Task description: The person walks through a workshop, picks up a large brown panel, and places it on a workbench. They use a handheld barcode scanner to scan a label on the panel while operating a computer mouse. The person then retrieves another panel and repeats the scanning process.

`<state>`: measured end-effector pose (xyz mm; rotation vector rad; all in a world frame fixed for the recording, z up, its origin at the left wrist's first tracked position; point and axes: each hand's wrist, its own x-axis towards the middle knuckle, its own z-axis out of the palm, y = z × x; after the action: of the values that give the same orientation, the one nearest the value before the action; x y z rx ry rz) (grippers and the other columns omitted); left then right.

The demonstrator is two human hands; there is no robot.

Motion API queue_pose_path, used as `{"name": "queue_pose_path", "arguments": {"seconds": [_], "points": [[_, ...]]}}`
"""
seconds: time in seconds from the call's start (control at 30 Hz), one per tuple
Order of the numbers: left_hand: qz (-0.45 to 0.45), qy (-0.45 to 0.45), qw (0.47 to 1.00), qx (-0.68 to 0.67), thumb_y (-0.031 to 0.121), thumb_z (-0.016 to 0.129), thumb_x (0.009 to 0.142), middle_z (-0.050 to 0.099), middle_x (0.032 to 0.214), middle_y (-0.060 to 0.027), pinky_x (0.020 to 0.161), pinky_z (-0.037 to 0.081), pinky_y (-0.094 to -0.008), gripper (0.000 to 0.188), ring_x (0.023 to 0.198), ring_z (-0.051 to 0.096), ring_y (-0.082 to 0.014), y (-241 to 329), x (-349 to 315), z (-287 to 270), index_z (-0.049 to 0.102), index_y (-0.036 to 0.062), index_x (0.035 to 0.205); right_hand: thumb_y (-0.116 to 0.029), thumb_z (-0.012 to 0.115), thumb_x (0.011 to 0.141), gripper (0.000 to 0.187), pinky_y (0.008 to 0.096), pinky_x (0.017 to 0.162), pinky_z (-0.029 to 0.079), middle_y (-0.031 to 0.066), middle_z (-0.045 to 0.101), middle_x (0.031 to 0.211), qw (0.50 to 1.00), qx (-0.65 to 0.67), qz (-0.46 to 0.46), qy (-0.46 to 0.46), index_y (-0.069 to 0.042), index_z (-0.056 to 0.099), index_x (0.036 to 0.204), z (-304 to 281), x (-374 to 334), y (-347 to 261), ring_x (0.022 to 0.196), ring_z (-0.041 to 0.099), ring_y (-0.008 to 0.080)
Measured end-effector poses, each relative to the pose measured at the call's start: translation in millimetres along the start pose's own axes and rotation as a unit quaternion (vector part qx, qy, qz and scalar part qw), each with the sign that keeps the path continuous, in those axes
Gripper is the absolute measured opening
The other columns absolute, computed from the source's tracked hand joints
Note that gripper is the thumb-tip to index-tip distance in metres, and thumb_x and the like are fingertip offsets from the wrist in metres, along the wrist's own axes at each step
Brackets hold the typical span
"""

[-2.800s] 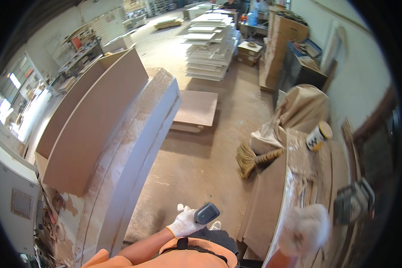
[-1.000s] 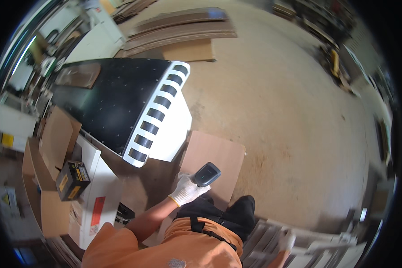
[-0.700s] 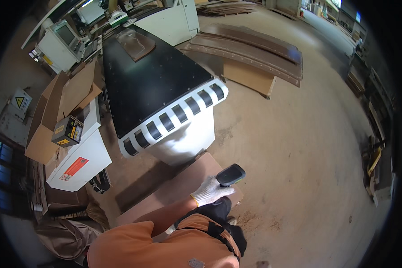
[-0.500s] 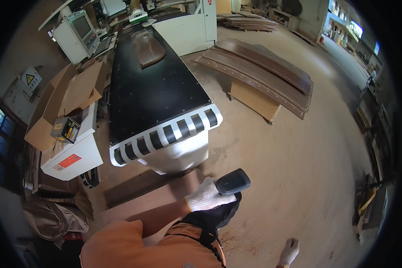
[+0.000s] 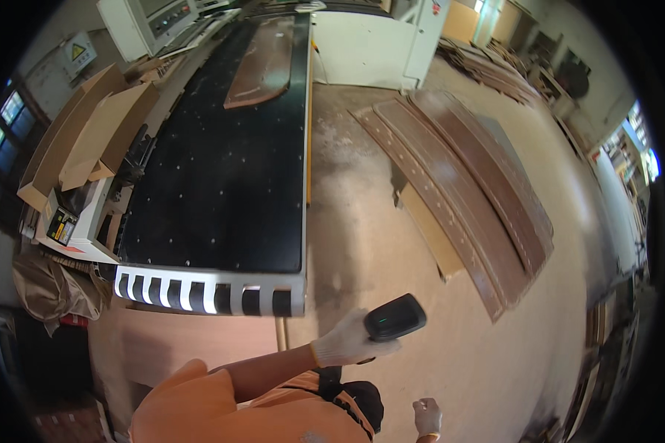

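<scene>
My left hand (image 5: 347,338), in a white knit glove, is closed around a black handheld barcode scanner (image 5: 396,317) with a small green light on its top. It is held out in front of my orange top, above the floor. Lower and to the right hangs my right hand (image 5: 427,418), gloved as well, with its fingers curled in and nothing showing in them. A long black machine table (image 5: 222,192) with a black-and-white slatted front end stands ahead to the left. On its far part lies a brown panel (image 5: 262,63) with a rounded end.
Brown curved panels (image 5: 465,184) are stacked on a low wooden support (image 5: 428,229) to the right. A white control cabinet (image 5: 144,26) stands at the far left. Open cardboard boxes (image 5: 100,140) sit along the table's left side. More boards (image 5: 488,70) lie on the floor farther back.
My view has moved closer to the machine table and the panel stack. My left hand still holds the scanner, slightly farther right; my right hand has come left and up in the view.
</scene>
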<state>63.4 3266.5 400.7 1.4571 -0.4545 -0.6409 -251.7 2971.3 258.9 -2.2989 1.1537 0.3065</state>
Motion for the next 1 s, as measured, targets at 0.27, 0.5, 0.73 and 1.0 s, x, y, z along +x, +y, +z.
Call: {"name": "queue_pose_path", "arguments": {"seconds": [0.27,0.5,0.73,1.0], "points": [[-0.138,0.228,0.961,-0.069,0.019,0.088,0.093,0.071,0.077,0.0020,0.056,0.049,-0.0273,0.021,0.064,0.064,-0.0049,31,143,-101,0.078,0.0013,0.094,-0.033,0.081,0.090,0.037,0.0501,0.087,0.063,0.0241,0.082,0.101,0.985,-0.078,-0.125,-0.094,-0.002,0.078,0.111,-32,289,-135,0.097,0.079,0.0424],[-0.106,0.368,0.923,0.027,0.018,0.087,0.093,0.076,0.085,0.0010,0.067,0.056,-0.0286,0.022,0.076,0.068,-0.0034,73,297,-165,0.079,-0.0006,0.100,-0.033,0.076,0.094,0.034,0.0536,0.093,0.062,0.0242,0.081,0.112,0.970,-0.130,-0.200,-0.041,-0.007,0.079,0.115,-73,537,-309,0.105,0.077,0.0461],[-0.092,0.625,0.774,-0.027,0.008,0.087,0.089,0.076,0.090,0.0020,0.073,0.056,-0.0288,0.018,0.080,0.068,-0.0072,106,343,-292,0.080,0.0010,0.104,-0.034,0.077,0.095,0.033,0.0537,0.093,0.061,0.0222,0.080,0.115,0.889,-0.131,-0.416,-0.138,-0.009,0.077,0.115,-46,685,-655,0.109,0.076,0.0459],[-0.010,0.779,0.626,0.041,0.011,0.084,0.091,0.075,0.107,0.0015,0.087,0.055,-0.0305,0.044,0.096,0.066,-0.0091,93,383,-505,0.076,0.0007,0.134,-0.027,0.077,0.097,0.029,0.0482,0.093,0.061,0.0203,0.079,0.109,0.812,-0.048,-0.572,-0.108,-0.005,0.077,0.115,28,754,-1019,0.103,0.078,0.0394]]}}
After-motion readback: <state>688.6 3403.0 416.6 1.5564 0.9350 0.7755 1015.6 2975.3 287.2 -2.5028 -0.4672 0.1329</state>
